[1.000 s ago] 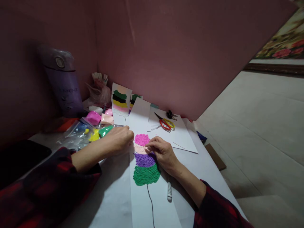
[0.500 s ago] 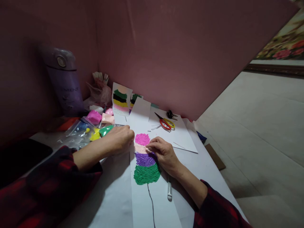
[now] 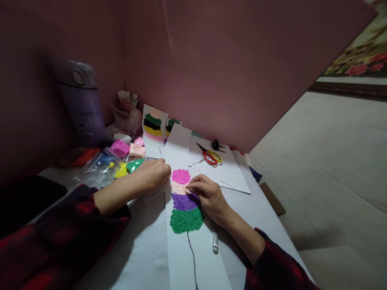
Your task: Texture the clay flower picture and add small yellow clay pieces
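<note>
A white paper strip [image 3: 196,257] bears a balloon-like shape of textured modelling clay: a magenta top [image 3: 181,177], a peach band [image 3: 177,188], a purple band [image 3: 184,201] and a green base [image 3: 186,220], with a thin dark line trailing below. My right hand [image 3: 210,197] rests on the right side, thumb and index fingertips pinched together at the peach band's right edge. Any bit of clay between them is too small to tell. Left of the magenta part, my left hand [image 3: 155,175] is closed with its fingertips hidden from view.
Bagged clay lies at the left: magenta [image 3: 120,148], peach [image 3: 137,150], yellow [image 3: 121,170] and green [image 3: 135,165]. A purple bottle [image 3: 81,106] stands behind. Scissors [image 3: 209,156] and keys [image 3: 216,145] lie on white paper [image 3: 234,173]. A white pen [image 3: 215,239] is near my right wrist. A striped card [image 3: 155,125] leans at the back.
Almost nothing differs. The view has shifted very slightly; both hands keep the same places and poses at the clay shape.
</note>
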### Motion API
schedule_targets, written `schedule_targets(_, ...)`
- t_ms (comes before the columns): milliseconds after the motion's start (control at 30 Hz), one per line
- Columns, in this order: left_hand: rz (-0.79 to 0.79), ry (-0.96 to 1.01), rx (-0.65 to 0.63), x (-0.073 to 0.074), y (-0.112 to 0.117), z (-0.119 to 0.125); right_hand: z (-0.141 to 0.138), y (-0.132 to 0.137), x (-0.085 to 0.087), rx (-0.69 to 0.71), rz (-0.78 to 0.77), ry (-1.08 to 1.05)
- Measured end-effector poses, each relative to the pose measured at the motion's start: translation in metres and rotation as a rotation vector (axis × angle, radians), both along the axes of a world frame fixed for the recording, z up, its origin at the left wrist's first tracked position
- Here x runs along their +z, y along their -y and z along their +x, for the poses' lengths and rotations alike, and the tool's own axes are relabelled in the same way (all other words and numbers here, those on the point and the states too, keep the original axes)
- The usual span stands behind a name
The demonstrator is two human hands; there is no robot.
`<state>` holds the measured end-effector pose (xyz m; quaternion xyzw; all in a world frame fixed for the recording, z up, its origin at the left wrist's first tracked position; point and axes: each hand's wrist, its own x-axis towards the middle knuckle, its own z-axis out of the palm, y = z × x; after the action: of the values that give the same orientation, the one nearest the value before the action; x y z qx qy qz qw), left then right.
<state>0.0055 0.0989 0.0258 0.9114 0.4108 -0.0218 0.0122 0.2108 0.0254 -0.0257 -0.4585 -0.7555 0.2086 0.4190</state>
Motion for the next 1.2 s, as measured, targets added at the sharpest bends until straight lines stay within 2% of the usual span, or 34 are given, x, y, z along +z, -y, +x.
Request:
schedule_targets(367, 0.009, 0.004, -0.006, -0.0048, -0.003, -0.001, 0.0007, 0.0031, 0.0012, 0.02, 0.015, 0.011)
schedule_targets(1200, -0.018, 0.008, 0.0, 0.0, -0.0013, 0.002, 0.0009, 0.0085, 0.0036, 0.0, -0.001, 0.086)
